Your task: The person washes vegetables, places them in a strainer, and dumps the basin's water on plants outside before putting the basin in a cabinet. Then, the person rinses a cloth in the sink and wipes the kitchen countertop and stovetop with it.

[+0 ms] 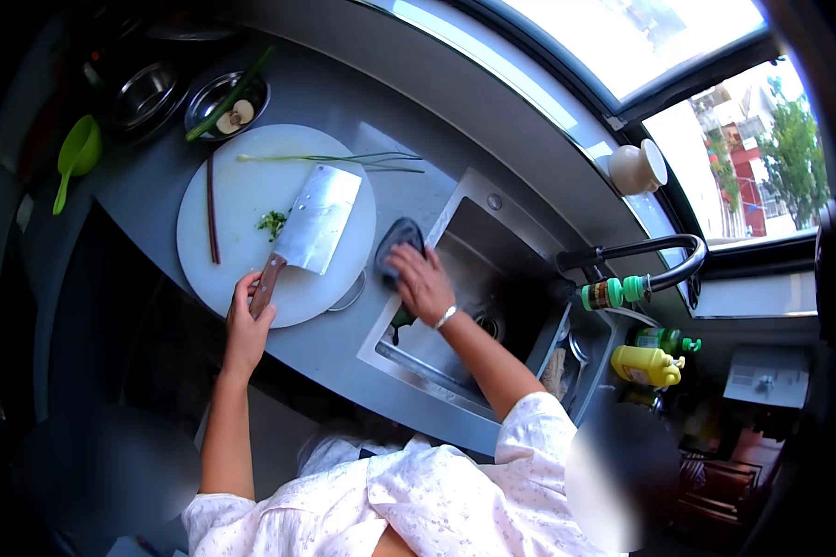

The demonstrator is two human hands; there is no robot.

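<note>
My left hand (247, 320) is closed around the wooden handle of a cleaver (320, 218), whose broad blade lies over a round white cutting board (330, 302). Beside the blade is a small heap of chopped green onion (272, 223). Long green onion stalks (343, 161) stretch across the board's far side, and dark chopsticks (213, 209) lie along its left. My right hand (422, 283), slightly blurred, grips a dark grey cloth (398, 243) on the counter between board and sink. The fingers partly cover the cloth.
A steel sink (455, 223) with a black faucet (687, 269) is on the right. Behind the board stands a steel bowl (260, 100) with a green stalk and a cut piece of produce. A green ladle (81, 148) is at left, a yellow bottle (642, 366) at right.
</note>
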